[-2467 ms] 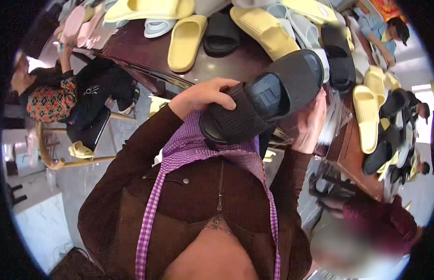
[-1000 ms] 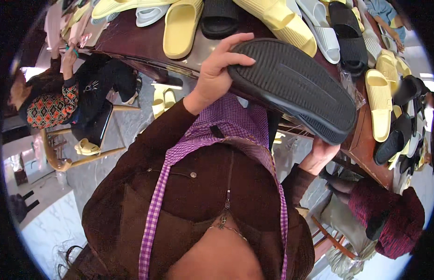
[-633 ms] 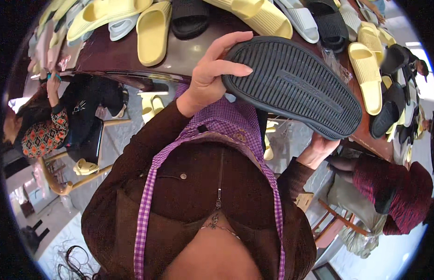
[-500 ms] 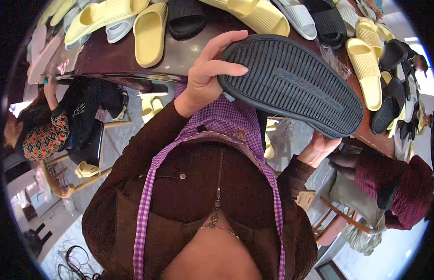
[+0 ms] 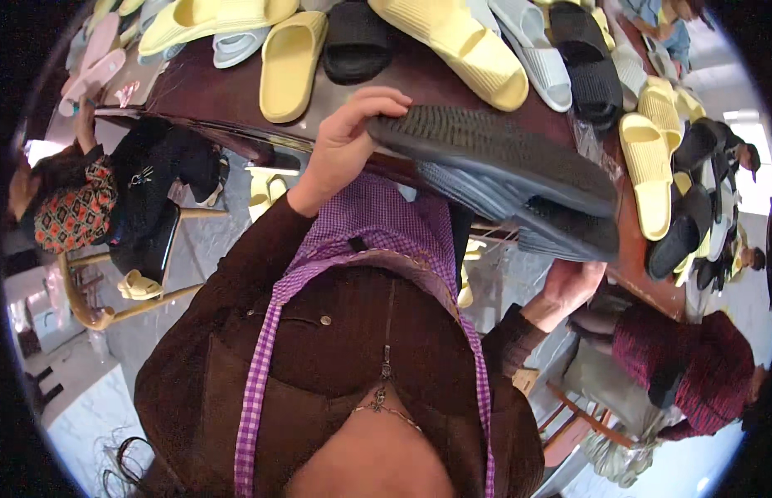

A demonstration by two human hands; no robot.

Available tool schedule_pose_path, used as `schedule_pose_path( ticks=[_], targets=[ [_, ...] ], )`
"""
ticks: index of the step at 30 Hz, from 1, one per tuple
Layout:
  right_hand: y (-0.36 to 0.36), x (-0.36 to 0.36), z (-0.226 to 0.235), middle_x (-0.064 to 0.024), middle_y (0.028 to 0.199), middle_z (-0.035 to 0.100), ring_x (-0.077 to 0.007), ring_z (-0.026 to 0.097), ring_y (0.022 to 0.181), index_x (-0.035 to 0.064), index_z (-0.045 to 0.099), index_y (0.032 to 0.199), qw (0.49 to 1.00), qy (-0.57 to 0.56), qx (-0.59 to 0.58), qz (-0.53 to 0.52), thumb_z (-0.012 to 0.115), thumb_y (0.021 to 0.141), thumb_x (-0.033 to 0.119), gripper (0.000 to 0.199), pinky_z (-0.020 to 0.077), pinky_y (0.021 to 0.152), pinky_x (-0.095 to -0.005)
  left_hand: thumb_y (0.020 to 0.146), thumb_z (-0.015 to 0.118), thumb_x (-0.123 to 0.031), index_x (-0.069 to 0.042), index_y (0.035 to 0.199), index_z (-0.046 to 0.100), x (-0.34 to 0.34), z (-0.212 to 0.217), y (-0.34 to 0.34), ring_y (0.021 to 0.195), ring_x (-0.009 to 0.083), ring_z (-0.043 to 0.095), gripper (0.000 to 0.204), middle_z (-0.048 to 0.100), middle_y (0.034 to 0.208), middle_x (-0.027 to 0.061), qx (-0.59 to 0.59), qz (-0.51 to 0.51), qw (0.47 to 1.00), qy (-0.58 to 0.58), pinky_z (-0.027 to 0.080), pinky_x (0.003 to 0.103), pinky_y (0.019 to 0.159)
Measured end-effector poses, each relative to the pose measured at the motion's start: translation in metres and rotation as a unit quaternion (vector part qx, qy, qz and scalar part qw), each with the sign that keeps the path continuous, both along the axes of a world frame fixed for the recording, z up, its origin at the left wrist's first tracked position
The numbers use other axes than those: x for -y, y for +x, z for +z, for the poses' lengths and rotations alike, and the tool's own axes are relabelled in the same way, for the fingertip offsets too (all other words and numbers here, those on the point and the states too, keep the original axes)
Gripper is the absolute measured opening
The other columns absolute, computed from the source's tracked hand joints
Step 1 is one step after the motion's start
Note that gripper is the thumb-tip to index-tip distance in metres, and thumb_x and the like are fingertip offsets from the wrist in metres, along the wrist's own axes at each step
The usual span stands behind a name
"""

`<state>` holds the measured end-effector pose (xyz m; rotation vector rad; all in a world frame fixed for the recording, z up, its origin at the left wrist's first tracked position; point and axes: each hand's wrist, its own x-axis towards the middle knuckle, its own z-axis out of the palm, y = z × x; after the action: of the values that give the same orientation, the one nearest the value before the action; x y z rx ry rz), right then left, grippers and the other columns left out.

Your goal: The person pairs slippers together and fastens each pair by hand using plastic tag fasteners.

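A black slide slipper (image 5: 502, 158) is held in the air in front of my apron, its ribbed sole tilted upward and its side edge facing me. My left hand (image 5: 344, 141) is closed on its left end, fingers over the sole. At the lower right end, my right hand (image 5: 572, 282) grips from below; its fingertips are partly hidden by the slipper. Under the sole a ribbed strap shows, somewhat blurred. Just beyond lie a yellow slide (image 5: 293, 70) and another black slide (image 5: 357, 41) on the dark red table (image 5: 228, 95).
Yellow, grey and black slides crowd the table, with a heap of slippers (image 5: 693, 207) at its right. One person in a patterned sleeve (image 5: 75, 216) sits at the left near a wooden chair (image 5: 91, 307). Another person in dark red (image 5: 684, 357) is at the right beside a sack (image 5: 610, 382).
The black slipper has been tipped, so its sole now faces upward and away and its side and strap show. Both my hands keep hold; the right has dropped slightly.
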<state>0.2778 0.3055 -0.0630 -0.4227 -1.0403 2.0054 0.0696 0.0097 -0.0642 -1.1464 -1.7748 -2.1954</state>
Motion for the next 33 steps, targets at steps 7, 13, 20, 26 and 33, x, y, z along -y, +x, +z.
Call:
schedule_pose_path(
  ticks=[7,13,20,26,33],
  targets=[
    [-0.034,0.018,-0.009,-0.0138,0.11,0.06,-0.0257,0.06,0.096,0.0045,0.055,0.114,0.995,0.034,0.085,0.024,0.058,0.085,0.017,0.031,0.05,0.084,-0.0388,0.078,0.05,0.01,0.0,0.106,0.057,0.044,-0.002,0.005,0.099,0.0167,0.054,0.03,0.058,0.103,0.0077,0.033,0.036,0.999,-0.023,0.041,0.028,0.088],
    [-0.063,0.033,-0.017,-0.0123,0.108,0.06,-0.0233,0.058,0.098,0.0007,0.055,0.109,0.989,0.132,0.048,0.033,0.057,0.086,0.014,0.027,0.0472,0.087,-0.0364,0.085,0.051,0.0,0.002,0.112,0.055,0.064,0.007,0.002,0.092,0.0115,0.055,0.028,0.06,0.097,0.0027,0.233,0.07,0.968,-0.057,0.043,0.027,0.085],
    [-0.075,0.02,-0.008,-0.0098,0.101,0.06,-0.0188,0.057,0.091,-0.0003,0.057,0.1,0.991,0.116,0.04,-0.048,0.056,0.087,0.013,0.019,0.0464,0.082,-0.0323,0.088,0.053,-0.01,0.002,0.114,0.055,0.074,0.023,-0.014,0.087,0.0075,0.054,0.029,0.059,0.094,0.0008,0.204,0.181,0.961,-0.054,0.043,0.021,0.077],
    [-0.059,-0.048,0.032,-0.0013,0.077,0.058,-0.0094,0.051,0.068,0.0021,0.058,0.09,0.958,0.214,0.155,-0.11,0.059,0.085,0.014,0.013,0.0416,0.061,-0.0239,0.088,0.053,-0.012,0.003,0.117,0.054,0.111,0.051,-0.068,0.091,0.0106,0.056,0.034,0.062,0.102,0.0037,0.133,0.199,0.968,-0.08,0.043,0.023,0.08],
    [-0.138,-0.063,0.08,-0.0006,0.08,0.058,-0.0096,0.051,0.079,0.0023,0.062,0.082,0.847,0.476,0.218,0.09,0.063,0.082,0.017,0.014,0.0394,0.074,-0.0225,0.087,0.052,-0.016,0.003,0.109,0.059,0.045,0.117,-0.122,0.084,0.0158,0.058,0.03,0.064,0.094,0.0128,0.045,0.031,0.958,-0.281,0.046,0.027,0.074]
  ],
)
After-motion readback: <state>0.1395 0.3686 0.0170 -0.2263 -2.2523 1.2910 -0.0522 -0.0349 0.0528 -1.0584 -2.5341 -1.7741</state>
